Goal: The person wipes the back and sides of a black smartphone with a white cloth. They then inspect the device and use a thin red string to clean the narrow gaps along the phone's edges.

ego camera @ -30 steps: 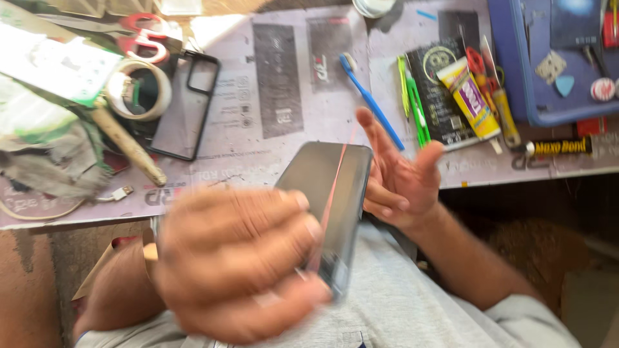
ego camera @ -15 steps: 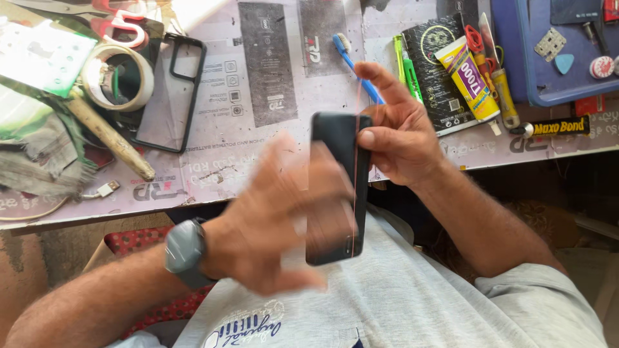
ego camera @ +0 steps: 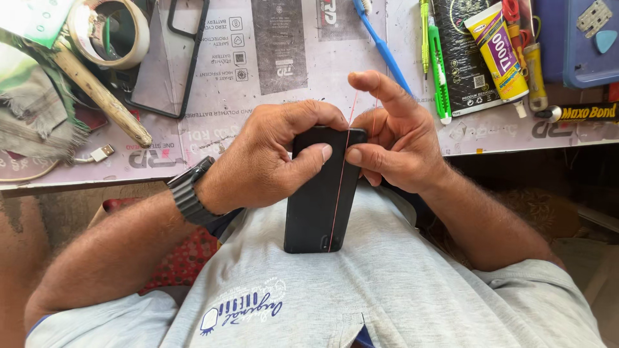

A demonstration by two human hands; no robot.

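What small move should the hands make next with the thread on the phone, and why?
Probably draw the thread a little further along the phone, keeping it taut. It runs straight down the right part of the phone's face; the right hand pinches it at the top edge, and the left hand grips the phone's top, its base braced on the shirt.

We wear a light grey T-shirt (ego camera: 387, 290) with short sleeves and a dark blue print on the chest, just below our hands. A dark wristwatch (ego camera: 187, 192) with a ribbed band sits behind our left hand (ego camera: 271, 158). Our right hand (ego camera: 400, 145) and both forearms are bare.
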